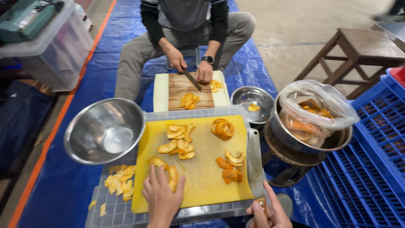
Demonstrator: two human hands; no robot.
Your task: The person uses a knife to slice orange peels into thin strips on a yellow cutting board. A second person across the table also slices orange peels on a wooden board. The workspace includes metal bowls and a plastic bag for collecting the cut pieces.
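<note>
My left hand (161, 195) lies flat on the near left of a yellow cutting board (202, 177), fingertips touching an orange peel strip (173, 177) and another peel piece (157, 162). My right hand (267, 211) grips the handle of a cleaver (254, 162) whose broad blade lies along the board's right edge. More peel pieces (179, 141) sit mid-board, a curled peel (222, 128) at the far right, and small chunks (230, 169) near the blade.
An empty steel bowl (84, 139) stands to the left. A bag-lined pot of peels (314, 116) stands to the right, by blue crates (371, 169). Opposite, another person cuts peel with a knife (192, 79) on a wooden board (183, 90). A small steel bowl (253, 99) sits beside it.
</note>
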